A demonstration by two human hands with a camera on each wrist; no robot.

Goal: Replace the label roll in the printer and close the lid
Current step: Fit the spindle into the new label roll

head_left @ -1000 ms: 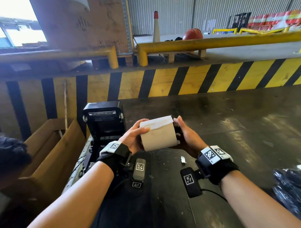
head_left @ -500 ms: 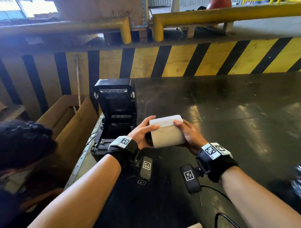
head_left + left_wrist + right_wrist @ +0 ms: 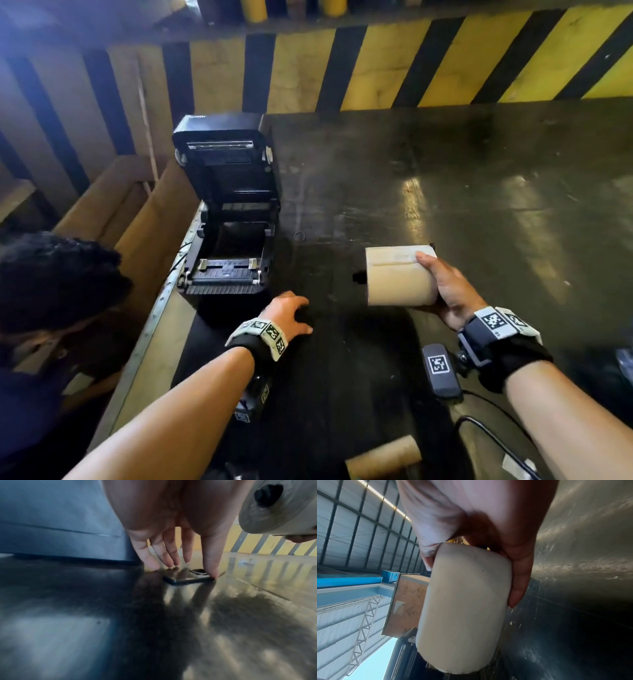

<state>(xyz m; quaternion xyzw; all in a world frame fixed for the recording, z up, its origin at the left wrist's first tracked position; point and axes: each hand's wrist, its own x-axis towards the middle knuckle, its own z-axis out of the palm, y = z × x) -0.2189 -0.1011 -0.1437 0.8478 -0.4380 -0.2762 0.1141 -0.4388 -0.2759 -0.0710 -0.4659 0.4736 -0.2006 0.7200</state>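
At the bottom edge of the head view, a bare cardboard tube [image 3: 383, 457] is lying on the dark table [image 3: 479, 192], between the two forearms. Just above it, left of centre, the left hand [image 3: 287, 313] is reaching down to the tabletop with its fingers [image 3: 169, 553] spread and pointing downward; in the left wrist view the fingertips and thumb are touching the edges of a small flat black piece [image 3: 187, 578] lying on the table, though whether they are actually pinching it cannot be told. To the right of centre, the right hand [image 3: 445, 291] is holding the label roll [image 3: 399, 275] in the air above the table, with the thumb over the top of the roll's right end and the fingers curling underneath; the roll is lying sideways, and a black hub [image 3: 359, 277] is sticking out of its left end. The right wrist view is showing the same grip, the fingers [image 3: 519, 577] wrapping round one end of the pale roll [image 3: 464, 608]. Further up, in the middle left of the frame, the black printer [image 3: 227, 253] is sitting near the table's left edge with its lid [image 3: 224, 154] standing open and its roll bay empty, well apart from the roll. A cardboard box [image 3: 137, 209] is standing beside the table at the far left, with another person's dark hair [image 3: 58, 277] showing below it. A yellow and black striped barrier [image 3: 376, 68] is running across the top of the frame.
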